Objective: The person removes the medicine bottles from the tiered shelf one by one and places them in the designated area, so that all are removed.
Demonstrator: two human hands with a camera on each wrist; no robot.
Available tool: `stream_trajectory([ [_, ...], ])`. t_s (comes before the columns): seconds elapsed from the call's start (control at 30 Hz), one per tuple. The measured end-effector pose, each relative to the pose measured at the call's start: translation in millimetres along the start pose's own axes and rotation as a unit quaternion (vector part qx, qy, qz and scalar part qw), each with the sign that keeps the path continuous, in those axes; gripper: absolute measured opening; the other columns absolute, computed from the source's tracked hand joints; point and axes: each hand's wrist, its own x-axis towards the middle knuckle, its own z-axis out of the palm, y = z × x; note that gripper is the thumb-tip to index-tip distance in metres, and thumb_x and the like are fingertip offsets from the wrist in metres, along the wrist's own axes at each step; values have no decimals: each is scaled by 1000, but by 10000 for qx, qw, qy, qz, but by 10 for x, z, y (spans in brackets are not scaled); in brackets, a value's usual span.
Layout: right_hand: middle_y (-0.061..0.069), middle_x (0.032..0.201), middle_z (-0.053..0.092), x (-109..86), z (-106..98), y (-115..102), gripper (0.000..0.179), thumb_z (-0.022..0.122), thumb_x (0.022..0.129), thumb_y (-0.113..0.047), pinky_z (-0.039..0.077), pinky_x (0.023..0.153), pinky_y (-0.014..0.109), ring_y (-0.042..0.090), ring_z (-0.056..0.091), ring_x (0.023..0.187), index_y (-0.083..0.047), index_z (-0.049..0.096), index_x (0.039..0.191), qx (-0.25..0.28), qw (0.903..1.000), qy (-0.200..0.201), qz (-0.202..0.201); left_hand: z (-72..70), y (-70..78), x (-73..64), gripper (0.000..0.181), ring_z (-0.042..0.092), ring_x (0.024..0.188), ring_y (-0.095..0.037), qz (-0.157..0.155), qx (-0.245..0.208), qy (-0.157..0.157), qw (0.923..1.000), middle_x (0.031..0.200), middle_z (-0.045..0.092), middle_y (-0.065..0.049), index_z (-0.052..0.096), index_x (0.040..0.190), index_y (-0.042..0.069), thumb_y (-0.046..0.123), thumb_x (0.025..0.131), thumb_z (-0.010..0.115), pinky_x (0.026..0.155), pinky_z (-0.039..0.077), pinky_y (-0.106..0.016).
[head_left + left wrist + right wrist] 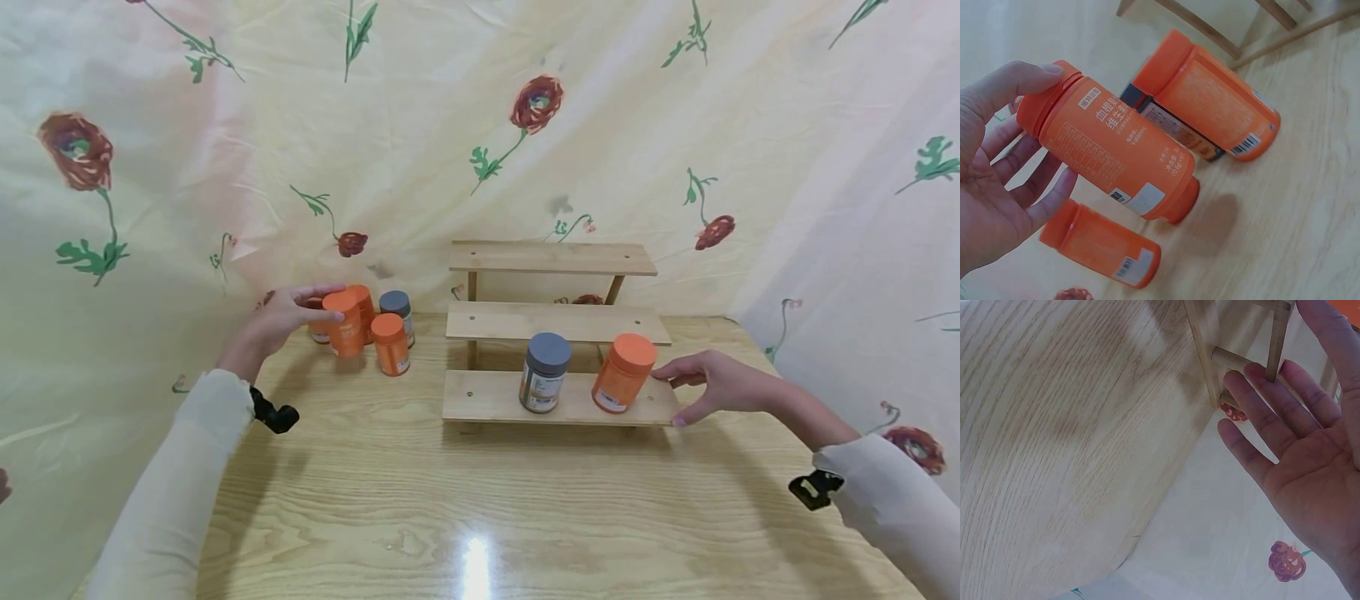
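Observation:
My left hand [294, 315] holds an orange bottle [346, 324] by its cap end, tilted just above the table at the back left. In the left wrist view the thumb lies on the cap and the fingers [1035, 181] curl behind the bottle [1116, 150]. My right hand [701, 385] is open with straight fingers beside a slightly tilted orange bottle [623, 374] on the lowest step of a wooden three-step rack [480, 402]. I cannot tell whether the fingertips touch it. A grey-lidded bottle [545, 372] stands left of it. The right wrist view shows the open palm [1300, 450].
Beside the held bottle stand more bottles: a small orange one [391, 344], a grey-lidded one [398, 311] and another orange one [364, 307]. The rack's upper steps [551, 258] are bare. A flowered cloth [525, 125] hangs behind the wooden table [465, 517].

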Motion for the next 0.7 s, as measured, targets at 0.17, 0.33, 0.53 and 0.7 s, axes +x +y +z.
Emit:
stream_trajectory([
  [0.17, 23, 134, 65, -3, 0, -3, 69, 90, 76, -29, 51, 92, 15, 9, 68, 113, 3, 64, 132, 42, 10000, 17, -20, 32, -92, 50, 72, 46, 128, -26, 140, 71, -63, 9999, 155, 41, -11, 47, 154, 16, 28, 90, 80, 115, 38, -48],
  [0.33, 23, 134, 65, -7, 7, 3, 69, 90, 77, -29, 52, 93, 16, 14, 69, 114, 3, 64, 132, 24, 10000, 24, -9, 66, -148, 67, 69, 47, 123, -23, 257, 213, -113, 9994, 153, 39, -11, 47, 154, 14, 26, 92, 77, 100, 50, -32],
  [0.53, 24, 135, 64, -15, 14, 2, 70, 90, 77, -29, 53, 93, 17, 24, 69, 116, 3, 64, 133, 36, 10000, 9, 28, 89, -211, 86, 67, 49, 123, -24, 287, 232, -205, 9991, 155, 39, -10, 47, 154, 15, 29, 94, 75, 98, 51, -34],
  [0.7, 23, 136, 64, -23, 13, -8, 71, 90, 77, -31, 52, 93, 18, 30, 68, 117, 2, 64, 134, -18, 10000, 24, 72, 126, -255, 100, 67, 48, 128, -24, 306, 202, -266, 9990, 156, 43, -9, 49, 153, 16, 29, 93, 76, 106, 48, -41],
])
